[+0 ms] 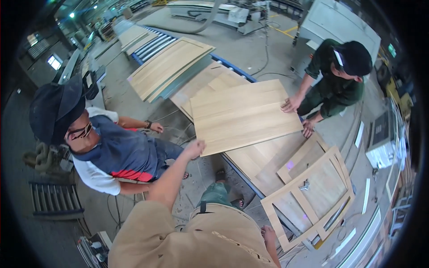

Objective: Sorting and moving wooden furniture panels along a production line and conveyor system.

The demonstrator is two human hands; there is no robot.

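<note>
A large light wood panel [246, 116] lies tilted across other boards on a roller conveyor. My left hand [195, 149] reaches forward, its fingers closed on the panel's near left corner. Down by my right side hangs my right hand [269, 234], holding nothing, its fingers loosely apart beside a wooden frame [272, 210]. At the panel's right end, a co-worker in dark green has one hand [291, 104] on top and the other hand [308, 128] at the edge.
Another person [120, 143] in a cap stands close on my left. Beyond the panel, a stack of wood panels [174, 62] rests on the conveyor's rollers [154, 47]. A cabinet-like machine [339, 27] stands behind the co-worker. Cables [268, 73] and white strips [366, 196] lie on the floor.
</note>
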